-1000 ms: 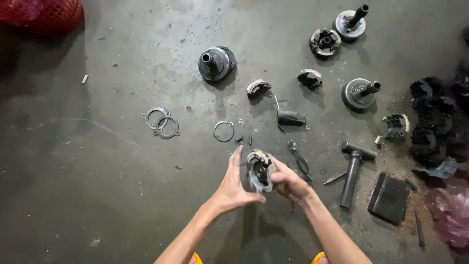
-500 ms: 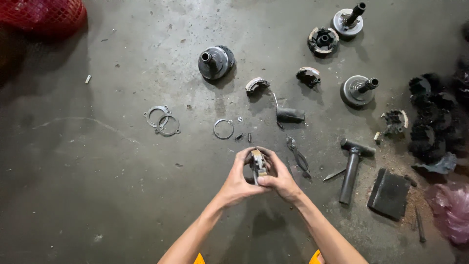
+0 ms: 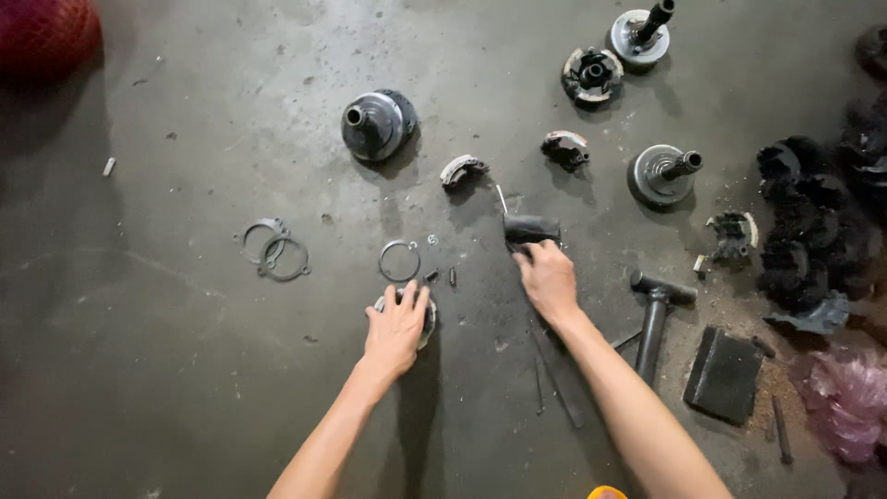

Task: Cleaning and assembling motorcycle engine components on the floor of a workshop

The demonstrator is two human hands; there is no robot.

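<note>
On the grey concrete floor point(image 3: 185, 388), near its middle, the person's two bare arms reach forward from the near edge. Along the right edge lies a heap of black toothed parts point(image 3: 813, 222), with a pink plastic bag point(image 3: 845, 402) at the near right corner and a red mesh sack point(image 3: 46, 37) at the far left corner. Toward the far edge stands a dark bell-shaped drum point(image 3: 377, 125); two shafted round hubs point(image 3: 663, 174) point(image 3: 642, 35) sit further right. A hammer point(image 3: 654, 319) lies right of the right arm, beside a flat black block point(image 3: 723, 374). The left hand point(image 3: 395, 328) lies spread, palm down, pressing a round metal part point(image 3: 427, 319) flat on the floor; only the part's rim shows. The right hand point(image 3: 547, 277) curls its fingers against the near end of a black tool handle point(image 3: 531, 228); whether they truly grip it I cannot tell. Between the hands' far side lies a snap ring point(image 3: 399, 261), with two more rings point(image 3: 275, 251) further left.
</note>
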